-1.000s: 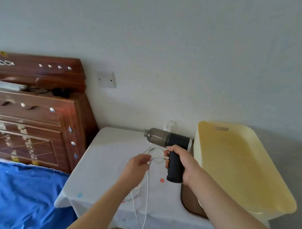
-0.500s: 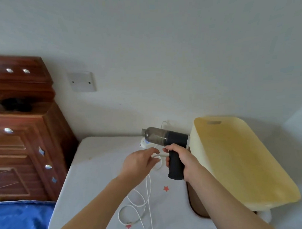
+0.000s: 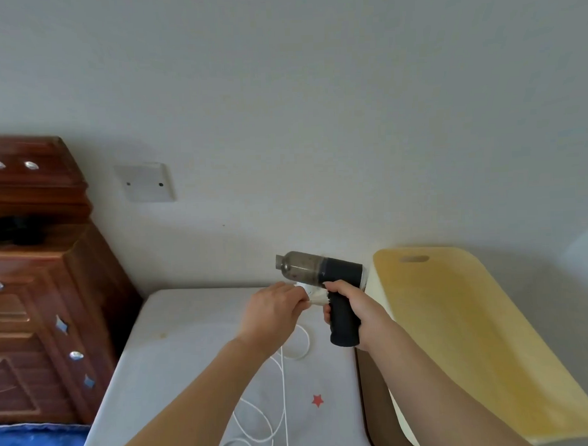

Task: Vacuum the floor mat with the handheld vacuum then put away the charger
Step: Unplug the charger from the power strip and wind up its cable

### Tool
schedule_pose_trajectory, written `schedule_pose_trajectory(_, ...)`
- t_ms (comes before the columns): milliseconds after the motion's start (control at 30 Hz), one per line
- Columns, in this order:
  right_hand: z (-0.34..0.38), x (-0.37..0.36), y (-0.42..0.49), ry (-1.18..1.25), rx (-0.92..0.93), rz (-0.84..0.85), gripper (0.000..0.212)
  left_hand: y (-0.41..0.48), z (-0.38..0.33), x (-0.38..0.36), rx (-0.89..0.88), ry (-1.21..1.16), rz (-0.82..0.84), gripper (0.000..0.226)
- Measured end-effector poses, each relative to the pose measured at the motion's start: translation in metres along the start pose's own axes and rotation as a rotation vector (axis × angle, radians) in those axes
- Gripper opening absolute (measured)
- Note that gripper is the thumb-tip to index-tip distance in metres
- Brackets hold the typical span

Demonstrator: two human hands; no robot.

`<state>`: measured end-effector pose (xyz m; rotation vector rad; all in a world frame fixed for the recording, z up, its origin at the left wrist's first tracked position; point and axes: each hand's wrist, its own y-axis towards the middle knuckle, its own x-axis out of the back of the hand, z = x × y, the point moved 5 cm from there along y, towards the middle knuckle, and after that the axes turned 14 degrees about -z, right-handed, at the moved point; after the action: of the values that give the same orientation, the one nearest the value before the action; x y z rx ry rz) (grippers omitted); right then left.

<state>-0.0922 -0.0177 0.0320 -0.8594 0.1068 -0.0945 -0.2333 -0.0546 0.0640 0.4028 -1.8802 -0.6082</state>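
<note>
Tabletop [image 3: 190, 343] under a white cloth fills my lower view, with a yellow plastic tray [image 3: 473, 333] tilted at its right. Above the cloth I see the handheld vacuum [image 3: 338, 276], the right hand [image 3: 362, 315] wrapped round its black grip. The left hand [image 3: 272, 313] pinches the white charger cable [image 3: 317, 301] at the handle with curled fingers.

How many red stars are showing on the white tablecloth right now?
1: a red star on the tablecloth, just right of the white cable loops, near the table's right edge. The left forearm may hide others.
</note>
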Motion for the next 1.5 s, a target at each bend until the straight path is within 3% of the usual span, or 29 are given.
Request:
schedule_pose_trajectory(267,0.029,0.007,0.002,-0.056,0.036,0.049,0.015,0.025,0.003,-0.009,0.249,-0.099,0.171,0.02)
schedule_pose_trajectory(533,0.054,0.033,0.004,-0.049,0.158,0.027,0.021,0.047,-0.014,-0.02,0.094,-0.071,0.04,0.019)
schedule_pose_trajectory(933,0.064,0.077,0.021,0.056,0.282,-0.092,0.049,0.061,-0.048,-0.044,0.145,-0.101,0.179,0.021)
schedule_pose_trajectory(1267,0.071,0.099,0.029,0.085,0.387,-0.165,0.037,0.067,-0.072,-0.062,0.24,-0.18,0.316,0.026)
schedule_pose_trajectory(1400,0.084,0.15,0.042,0.195,0.413,-0.352,0.037,0.056,-0.017,-0.053,0.402,-0.065,0.356,0.021)
schedule_pose_trajectory(1500,0.096,0.192,0.05,0.188,0.41,-0.361,0.037,0.046,0.011,-0.049,0.504,-0.039,0.351,0.023)
